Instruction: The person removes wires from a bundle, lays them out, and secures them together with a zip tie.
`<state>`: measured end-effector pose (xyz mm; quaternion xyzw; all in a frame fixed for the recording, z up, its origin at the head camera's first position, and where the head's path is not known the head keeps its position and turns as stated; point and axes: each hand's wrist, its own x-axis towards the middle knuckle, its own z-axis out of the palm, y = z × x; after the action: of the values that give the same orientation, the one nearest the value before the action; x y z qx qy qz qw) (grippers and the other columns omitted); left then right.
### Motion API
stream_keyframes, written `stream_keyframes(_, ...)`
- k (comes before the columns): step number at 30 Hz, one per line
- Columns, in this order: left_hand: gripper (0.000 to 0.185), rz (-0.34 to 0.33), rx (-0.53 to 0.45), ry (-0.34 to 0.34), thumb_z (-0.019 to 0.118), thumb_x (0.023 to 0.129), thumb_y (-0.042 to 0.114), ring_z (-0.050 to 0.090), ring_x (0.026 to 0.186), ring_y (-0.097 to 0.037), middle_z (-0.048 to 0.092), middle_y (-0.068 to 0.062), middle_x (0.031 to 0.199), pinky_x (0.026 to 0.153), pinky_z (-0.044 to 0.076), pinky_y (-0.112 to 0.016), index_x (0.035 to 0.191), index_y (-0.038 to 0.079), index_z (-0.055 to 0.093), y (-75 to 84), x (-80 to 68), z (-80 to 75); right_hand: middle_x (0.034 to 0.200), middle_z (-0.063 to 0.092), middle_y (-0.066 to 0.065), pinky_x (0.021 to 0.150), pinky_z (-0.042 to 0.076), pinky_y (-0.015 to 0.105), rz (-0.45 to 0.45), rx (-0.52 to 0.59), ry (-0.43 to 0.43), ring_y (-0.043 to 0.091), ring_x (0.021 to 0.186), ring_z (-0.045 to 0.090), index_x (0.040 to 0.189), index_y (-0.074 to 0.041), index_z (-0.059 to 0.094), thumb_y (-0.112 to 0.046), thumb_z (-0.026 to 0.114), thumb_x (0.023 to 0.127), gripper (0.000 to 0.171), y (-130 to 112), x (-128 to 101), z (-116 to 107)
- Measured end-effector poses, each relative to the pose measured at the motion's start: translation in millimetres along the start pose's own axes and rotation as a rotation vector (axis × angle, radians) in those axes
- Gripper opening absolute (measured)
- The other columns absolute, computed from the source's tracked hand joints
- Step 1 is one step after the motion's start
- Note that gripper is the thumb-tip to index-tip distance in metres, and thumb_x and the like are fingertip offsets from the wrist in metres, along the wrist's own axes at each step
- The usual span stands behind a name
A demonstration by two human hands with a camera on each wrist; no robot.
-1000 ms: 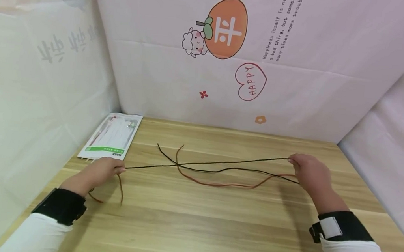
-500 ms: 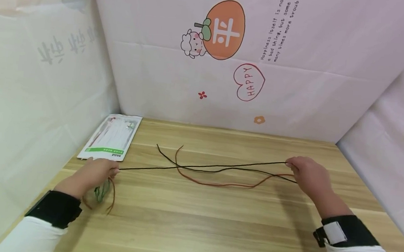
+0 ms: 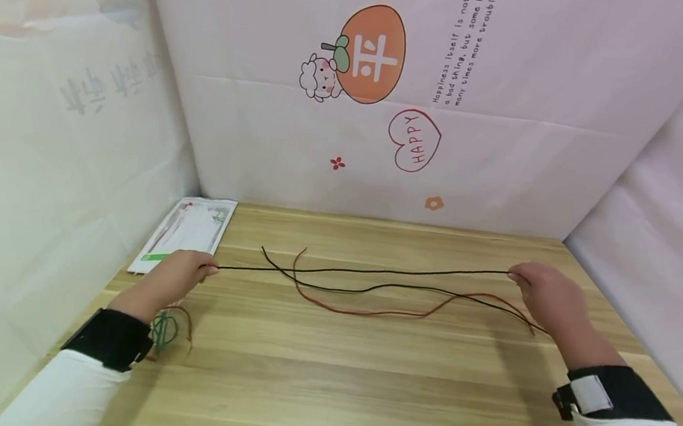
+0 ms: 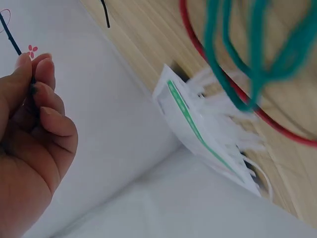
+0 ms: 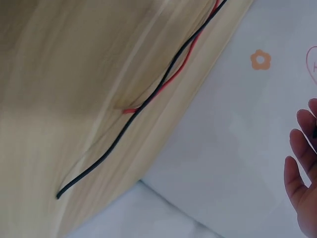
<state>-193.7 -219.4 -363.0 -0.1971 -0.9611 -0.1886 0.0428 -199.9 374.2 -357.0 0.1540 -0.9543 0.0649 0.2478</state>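
A black cord (image 3: 373, 270) stretches across the table, nearly straight with a slight wave. My left hand (image 3: 176, 277) pinches its left end between thumb and fingers, and my right hand (image 3: 551, 300) pinches its right end. Beneath it lie a second black cord (image 3: 335, 290) and a red cord (image 3: 363, 314), crossing each other near both ends. In the right wrist view, the lying black cord's end (image 5: 74, 184) and the red tip (image 5: 130, 110) show on the wood. Under my left wrist sits a green cord bundle (image 3: 162, 332) beside another reddish cord (image 3: 188, 321).
A white packet (image 3: 190, 228) with a green stripe lies at the table's back left corner, partly behind my left hand. White printed cloth walls (image 3: 262, 146) close off the back and both sides of the wooden table (image 3: 351, 394).
My right hand has moved right and my left hand slightly forward and right, still holding the black cord. The red cord's right end, earlier behind my right hand, now shows.
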Motion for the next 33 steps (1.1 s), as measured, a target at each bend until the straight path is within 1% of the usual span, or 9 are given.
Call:
stream_keyframes(4, 0.012, -0.024, 0.016, -0.001, 0.059, 0.095, 0.009, 0.046, 0.064, -0.014, 0.055, 0.0, 0.069, 0.064, 0.041, -0.035, 0.093, 0.001, 0.068, 4.0, 16.0, 5.2, 0.089, 0.065, 0.015, 0.062, 0.049, 0.05, 0.02, 0.0, 0.004, 0.038, 0.082, 0.063, 0.096, -0.001, 0.069, -0.003, 0.067, 0.087, 0.009, 10.5, -4.7, 1.8)
stream_keyframes(9, 0.01, -0.017, 0.025, 0.001, 0.06, 0.093, 0.004, 0.058, 0.071, -0.021, 0.066, -0.009, 0.08, 0.068, 0.048, -0.04, 0.093, -0.002, 0.069, 7.1, 32.6, 11.4, 0.086, 0.061, 0.012, 0.057, 0.048, 0.048, 0.045, -0.007, -0.001, 0.036, 0.076, 0.061, 0.097, -0.001, 0.069, -0.005, 0.067, 0.088, 0.01, 23.3, -6.1, 6.3)
stream_keyframes(12, 0.011, -0.035, 0.018, -0.01, 0.06, 0.093, 0.003, 0.061, 0.076, -0.024, 0.068, -0.012, 0.086, 0.072, 0.049, -0.042, 0.094, -0.003, 0.069, 9.5, 42.1, 13.9, 0.09, 0.062, 0.018, 0.062, 0.048, 0.051, 0.1, 0.019, -0.073, 0.041, 0.081, 0.061, 0.101, 0.001, 0.068, -0.007, 0.063, 0.091, 0.013, 31.7, -6.1, 8.8)
stream_keyframes(16, 0.011, -0.03, 0.028, -0.036, 0.06, 0.093, 0.003, 0.061, 0.078, -0.026, 0.068, -0.014, 0.087, 0.075, 0.05, -0.043, 0.094, -0.003, 0.069, 11.2, 55.9, 17.4, 0.104, 0.062, 0.029, 0.066, 0.047, 0.055, 0.189, 0.073, -0.201, 0.05, 0.091, 0.059, 0.109, 0.005, 0.064, -0.009, 0.058, 0.095, 0.02, 42.7, -8.9, 13.8)
stream_keyframes(19, 0.01, -0.007, 0.045, -0.03, 0.06, 0.091, 0.001, 0.063, 0.083, -0.031, 0.068, -0.016, 0.088, 0.078, 0.05, -0.045, 0.091, -0.005, 0.069, 6.9, 64.2, 20.2, 0.106, 0.062, 0.032, 0.056, 0.047, 0.046, 0.235, 0.094, -0.228, 0.043, 0.079, 0.061, 0.113, 0.005, 0.06, -0.009, 0.056, 0.096, 0.023, 49.7, -12.0, 19.5)
stream_keyframes(22, 0.011, -0.014, 0.038, -0.016, 0.059, 0.09, 0.0, 0.06, 0.075, -0.026, 0.064, -0.01, 0.076, 0.074, 0.049, -0.041, 0.084, -0.003, 0.068, -0.1, 69.4, 23.1, 0.105, 0.063, 0.031, 0.053, 0.045, 0.043, 0.256, 0.094, -0.243, 0.037, 0.074, 0.061, 0.112, 0.003, 0.059, -0.01, 0.056, 0.097, 0.021, 55.6, -14.2, 23.4)
stream_keyframes(27, 0.009, -0.075, 0.02, -0.024, 0.063, 0.089, 0.003, 0.054, 0.07, -0.023, 0.059, -0.006, 0.071, 0.07, 0.047, -0.04, 0.081, 0.0, 0.066, -5.0, 78.6, 31.8, 0.105, 0.064, 0.028, 0.068, 0.048, 0.055, 0.25, 0.088, -0.259, 0.048, 0.093, 0.06, 0.106, 0.002, 0.063, -0.01, 0.057, 0.096, 0.017, 61.1, -13.2, 28.3)
stream_keyframes(30, 0.008, -0.136, 0.011, -0.053, 0.065, 0.087, 0.003, 0.055, 0.073, -0.026, 0.06, -0.008, 0.074, 0.07, 0.046, -0.041, 0.079, 0.002, 0.064, -6.6, 82.9, 39.6, 0.099, 0.063, 0.026, 0.072, 0.047, 0.056, 0.246, 0.096, -0.264, 0.047, 0.092, 0.059, 0.103, 0.003, 0.065, -0.008, 0.058, 0.095, 0.015, 63.4, -11.0, 34.0)
stream_keyframes(33, 0.013, -0.166, 0.016, -0.089, 0.065, 0.084, 0.002, 0.053, 0.071, -0.024, 0.056, -0.007, 0.072, 0.068, 0.045, -0.039, 0.073, 0.004, 0.058, -8.4, 85.2, 49.3, 0.092, 0.062, 0.022, 0.073, 0.048, 0.054, 0.246, 0.098, -0.297, 0.043, 0.088, 0.06, 0.099, 0.003, 0.066, -0.007, 0.059, 0.093, 0.013, 66.2, -10.9, 42.2)
